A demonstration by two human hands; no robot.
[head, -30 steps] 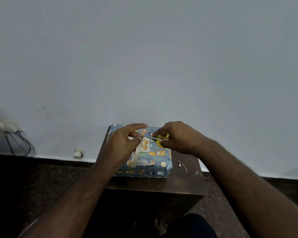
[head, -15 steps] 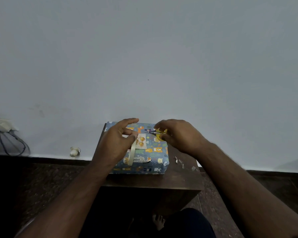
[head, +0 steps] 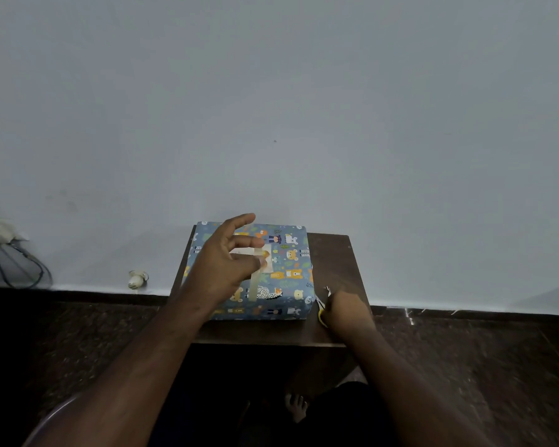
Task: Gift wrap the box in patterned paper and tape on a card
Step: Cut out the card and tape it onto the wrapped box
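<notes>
The right hand (head: 347, 312) has withdrawn from above the box (head: 271, 272) to the table (head: 336, 262) beside it, fingers curled round the yellow-handled scissors (head: 320, 312). This indicates the tape (head: 256, 279) is cut. The left hand (head: 223, 269) remains over the box, fingers loosely spread, thumb and a fingertip at the tape strip crossing the card (head: 267, 261). Remaining step, as judged: press the tape flat.
</notes>
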